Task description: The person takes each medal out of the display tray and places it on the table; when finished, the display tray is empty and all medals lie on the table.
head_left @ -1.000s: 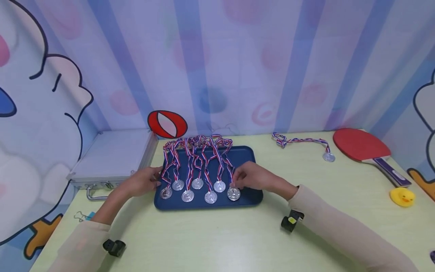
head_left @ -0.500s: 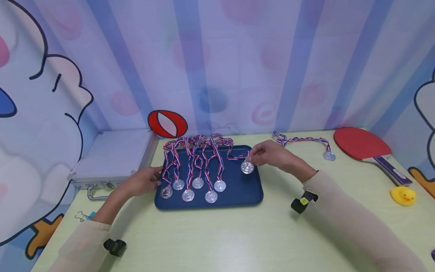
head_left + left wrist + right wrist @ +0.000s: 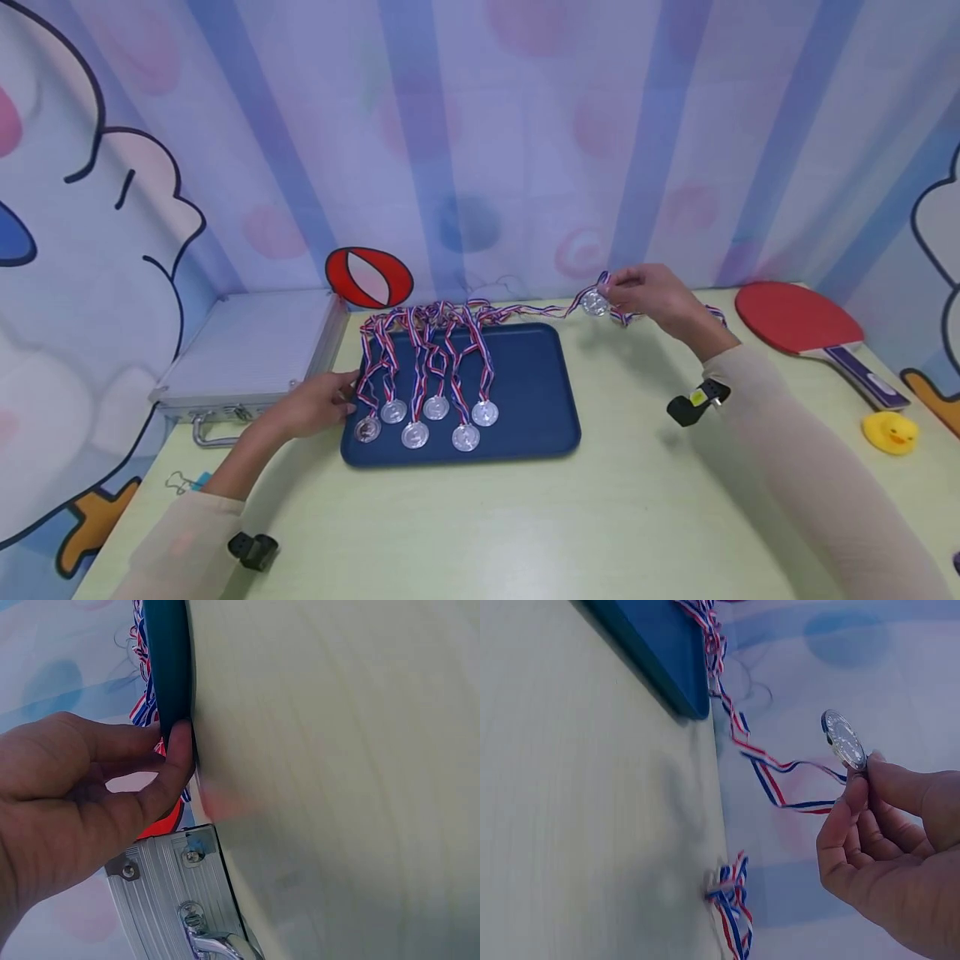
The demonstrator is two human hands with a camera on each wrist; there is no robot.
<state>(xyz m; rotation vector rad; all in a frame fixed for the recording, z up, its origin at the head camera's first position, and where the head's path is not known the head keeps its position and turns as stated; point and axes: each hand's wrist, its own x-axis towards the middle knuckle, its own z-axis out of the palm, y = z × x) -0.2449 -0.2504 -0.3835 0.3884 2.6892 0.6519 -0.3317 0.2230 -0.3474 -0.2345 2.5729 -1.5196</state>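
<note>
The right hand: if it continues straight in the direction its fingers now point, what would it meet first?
Its fingers point left; the right hand pinches a medal, and beyond lies that medal's ribbon, probably first, though depth is unclear.

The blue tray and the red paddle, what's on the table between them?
In the head view, the right hand lifts a silver medal there. Its striped ribbon trails back to the blue tray; the red paddle lies beyond.

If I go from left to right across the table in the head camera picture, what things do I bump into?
Silver case → left hand → blue tray → lifted medal pinched by the right hand → red paddle → yellow duck.
</note>
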